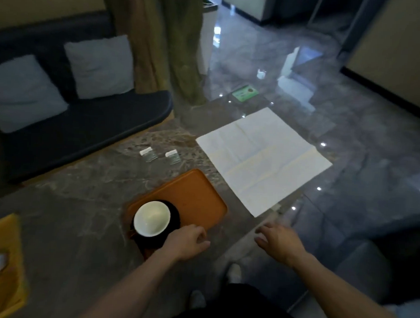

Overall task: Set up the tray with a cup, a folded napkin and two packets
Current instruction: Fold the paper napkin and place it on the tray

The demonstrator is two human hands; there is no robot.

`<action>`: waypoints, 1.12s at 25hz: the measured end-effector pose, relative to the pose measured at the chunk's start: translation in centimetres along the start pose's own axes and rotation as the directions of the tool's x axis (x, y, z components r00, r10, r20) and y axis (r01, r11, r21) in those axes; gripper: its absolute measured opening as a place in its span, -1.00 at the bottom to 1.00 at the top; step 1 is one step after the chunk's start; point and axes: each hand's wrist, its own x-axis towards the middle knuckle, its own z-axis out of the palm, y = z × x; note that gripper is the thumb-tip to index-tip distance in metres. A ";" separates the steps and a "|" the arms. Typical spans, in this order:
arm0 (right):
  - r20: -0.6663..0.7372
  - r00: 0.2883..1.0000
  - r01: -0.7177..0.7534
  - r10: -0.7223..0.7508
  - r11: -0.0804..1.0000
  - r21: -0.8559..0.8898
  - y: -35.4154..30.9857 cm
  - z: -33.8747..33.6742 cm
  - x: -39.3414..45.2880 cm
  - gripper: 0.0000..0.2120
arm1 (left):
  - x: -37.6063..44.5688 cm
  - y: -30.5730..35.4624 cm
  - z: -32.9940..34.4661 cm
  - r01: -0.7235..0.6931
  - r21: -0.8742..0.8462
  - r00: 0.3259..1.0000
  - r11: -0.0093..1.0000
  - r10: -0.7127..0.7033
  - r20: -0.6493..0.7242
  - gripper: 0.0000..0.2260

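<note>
An orange tray [195,196] lies on the grey marble table. A cup with a white inside [151,218] stands on a black saucer [175,216] at the tray's near left end. My left hand [189,241] rests at the saucer's right edge, fingers curled; whether it grips the saucer I cannot tell. My right hand [278,242] hovers open over the table's near right edge, holding nothing. A white napkin [263,158] lies spread flat beyond the tray to the right. Two small clear packets [148,154] [173,156] lie side by side behind the tray.
A yellow box [3,258] with a metal object sits at the table's near left. A green card [245,93] lies at the far end. A dark sofa [86,128] with grey cushions runs along the left. Glossy floor lies to the right.
</note>
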 end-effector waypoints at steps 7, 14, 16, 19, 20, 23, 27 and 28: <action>-0.024 0.994 -0.110 0.110 0.994 0.020 8.5 -0.8 -1.1 -0.64 | 6.8 6.0 -0.8 -0.084 0.134 0.996 0.987 0.086 -0.008 -0.65; 0.013 0.998 -0.069 0.069 0.998 0.009 19.1 -3.7 1.7 -0.64 | 12.2 11.2 0.4 -0.002 0.165 0.998 0.986 0.012 -0.062 -0.65; 0.021 0.999 -0.039 0.039 0.999 -0.003 21.9 -4.7 2.6 -0.63 | 13.0 12.5 0.9 0.048 0.138 0.995 0.989 -0.035 -0.097 -0.67; 0.030 0.999 0.015 -0.015 1.000 -0.012 25.0 -6.0 4.1 -0.63 | 13.3 13.8 1.6 0.116 0.095 0.982 0.989 -0.099 -0.162 -0.69; 0.032 0.999 0.036 -0.036 0.999 -0.009 25.8 -6.4 4.8 -0.62 | 13.4 14.1 1.8 0.137 0.086 0.976 0.987 -0.119 -0.181 -0.69; 0.014 0.995 0.095 -0.095 0.995 -0.022 27.3 -7.2 7.1 -0.60 | 13.5 15.0 2.3 0.181 0.066 0.963 0.981 -0.163 -0.215 -0.67; 0.013 0.988 0.155 -0.154 0.987 -0.053 28.2 -7.9 10.8 -0.58 | 14.2 15.7 2.9 0.207 0.021 0.942 0.978 -0.194 -0.275 -0.57; 0.009 0.986 0.168 -0.168 0.984 -0.059 28.5 -7.9 11.7 -0.57 | 14.7 15.9 3.0 0.207 0.014 0.937 0.978 -0.194 -0.289 -0.55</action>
